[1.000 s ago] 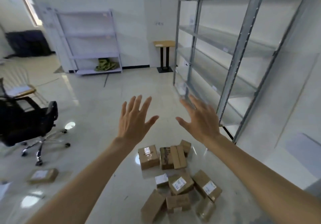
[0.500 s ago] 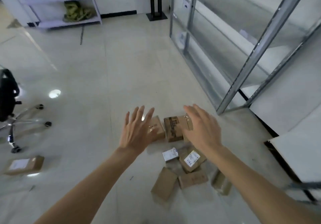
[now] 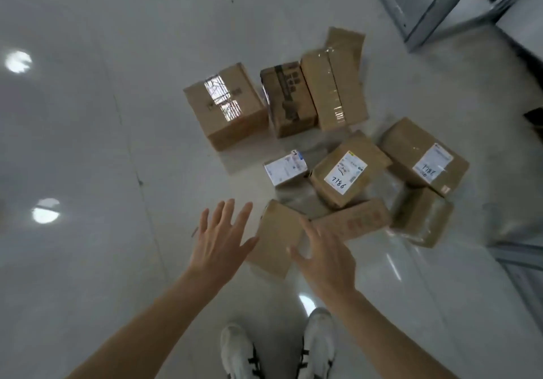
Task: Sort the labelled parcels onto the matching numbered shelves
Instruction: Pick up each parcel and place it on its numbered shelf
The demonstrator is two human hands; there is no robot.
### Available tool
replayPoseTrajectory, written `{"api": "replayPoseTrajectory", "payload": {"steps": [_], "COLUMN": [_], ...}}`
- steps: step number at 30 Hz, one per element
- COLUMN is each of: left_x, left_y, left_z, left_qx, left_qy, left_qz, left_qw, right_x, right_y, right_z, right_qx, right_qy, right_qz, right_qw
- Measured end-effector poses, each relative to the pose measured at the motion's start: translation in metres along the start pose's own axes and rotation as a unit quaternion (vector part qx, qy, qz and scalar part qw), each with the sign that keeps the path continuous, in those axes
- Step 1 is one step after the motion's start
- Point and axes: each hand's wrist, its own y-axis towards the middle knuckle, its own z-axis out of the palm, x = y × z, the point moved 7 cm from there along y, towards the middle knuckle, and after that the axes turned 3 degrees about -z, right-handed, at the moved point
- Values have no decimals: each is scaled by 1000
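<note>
A: Where is your parcel, and what do your hands hold?

B: The nearest parcel (image 3: 276,239) lies flat on the floor (image 3: 88,143), at the near edge of the pile. Your left hand (image 3: 219,242) and right hand (image 3: 326,256) hover either side of it, fingers spread, holding nothing.

A: How will it handle?

B: Probably light, stiff cardboard; take it by the two long edges. Its long axis runs away from you, tilted slightly rightward, with no label showing on its upper face.

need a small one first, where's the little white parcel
In the head view the white parcel lies on the floor mid-pile, left of a labelled brown parcel, beyond both hands.
</note>
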Motion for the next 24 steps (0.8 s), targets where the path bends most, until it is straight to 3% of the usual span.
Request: {"api": "replayPoseTrajectory", "payload": {"steps": [6, 11, 24], "left_x": [8, 8, 0], "left_y": [42, 58, 72], "left_z": [147, 221, 268], "left_qx": [35, 69, 120], "left_qy": [12, -4, -141], "left_qz": [5, -1, 12], "left_qw": [999, 998, 983], "right_x": [-52, -83, -96], "right_y": [36, 53, 76], "right_z": [136, 200, 232], "right_qx": [52, 42, 45], "right_qy": [10, 44, 86], "right_qz": [37, 62, 60], "right_qw": [998, 996, 993]}}
